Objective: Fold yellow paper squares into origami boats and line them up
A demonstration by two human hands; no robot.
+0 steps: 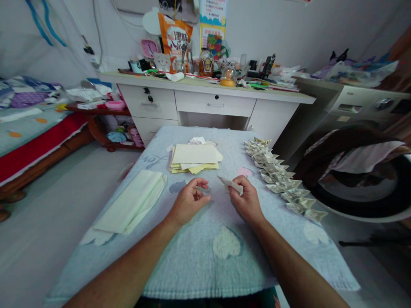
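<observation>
Above the middle of the cloth-covered table [192, 265], my right hand [248, 200] pinches a small folded piece of paper [231, 184] between thumb and fingers. The paper's pointed end faces left. My left hand [190, 201] is beside it, fingers curved and apart, with nothing in them. A stack of cream and yellow paper sheets [195, 155] lies beyond both hands. On the right side, several folded paper boats [279, 175] stand in close rows running toward me. To the left of my left hand lies a folded pale green sheet [131, 201].
Behind the table stands a white desk [212, 100] loaded with jars, a pink clock [149, 48] and an orange snack bag [175, 40]. A washing machine [356, 107] with its door open is close on the right. A bed [38, 128] is at the left.
</observation>
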